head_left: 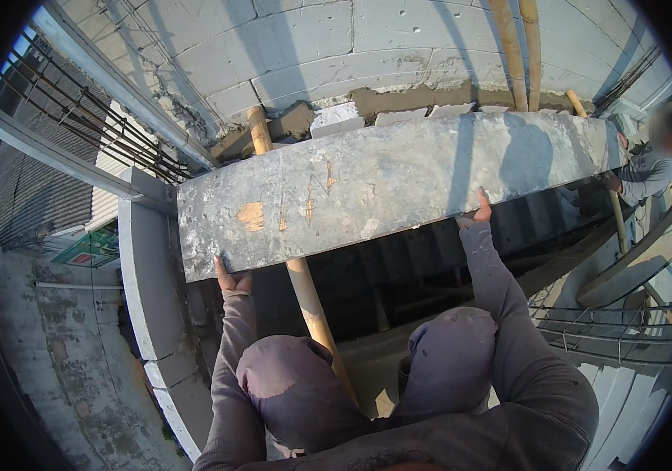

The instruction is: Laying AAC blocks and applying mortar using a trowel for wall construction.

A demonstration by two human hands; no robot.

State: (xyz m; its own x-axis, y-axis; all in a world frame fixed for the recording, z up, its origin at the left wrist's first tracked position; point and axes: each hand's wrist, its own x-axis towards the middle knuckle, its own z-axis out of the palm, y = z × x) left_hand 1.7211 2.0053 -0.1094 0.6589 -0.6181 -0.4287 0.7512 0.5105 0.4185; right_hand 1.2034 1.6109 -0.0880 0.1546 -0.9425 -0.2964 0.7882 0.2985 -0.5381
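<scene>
A long grey, cement-stained board (383, 184) lies across the middle of the view, slanting up to the right. My left hand (230, 279) grips its lower edge near the left end. My right hand (477, 212) grips the lower edge further right, fingers over the face. A wooden pole (312, 306) stands behind the board and runs down between my knees. The far right end of the board reaches a co-worker (650, 169) in a grey sleeve, whose hand is close to that end.
A grey block wall (312, 55) rises behind the board, with rough mortar and loose block pieces (336, 118) on its ledge. Rebar bundles (92, 118) slant at upper left. Bamboo poles (512, 51) stand at upper right. A steep drop and curved stair steps (634, 392) lie below.
</scene>
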